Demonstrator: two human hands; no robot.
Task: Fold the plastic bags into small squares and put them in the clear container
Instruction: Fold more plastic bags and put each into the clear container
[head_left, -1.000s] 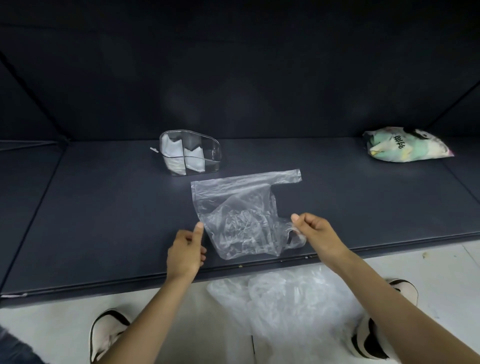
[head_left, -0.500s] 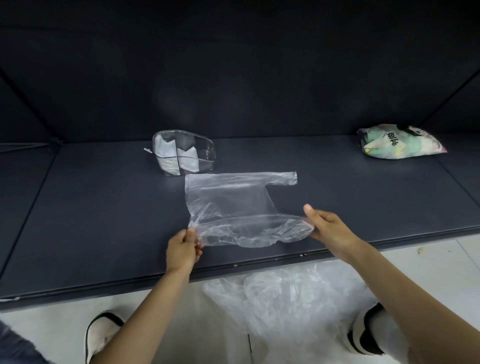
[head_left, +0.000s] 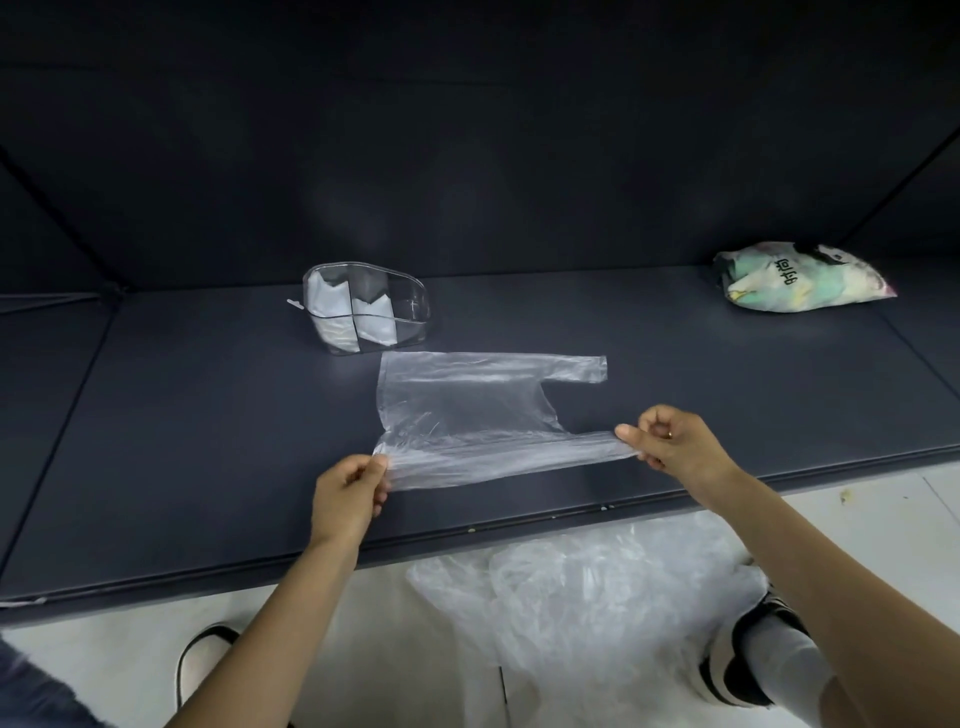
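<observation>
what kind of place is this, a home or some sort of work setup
Probably a staged work or recording setup rather than a home: a low dark platform with matching dark panels behind it, set on a pale floor, with only a clear container, a plastic bag and a printed packet on it.

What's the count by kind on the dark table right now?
Clear plastic bag spread flat, pinched by left hand and right hand: 1
Clear plastic container with a divider: 1
Folded white bags inside the container: at least 2, exact number unclear
Patterned stuffed bag, far right: 1
Total: at least 5
</observation>
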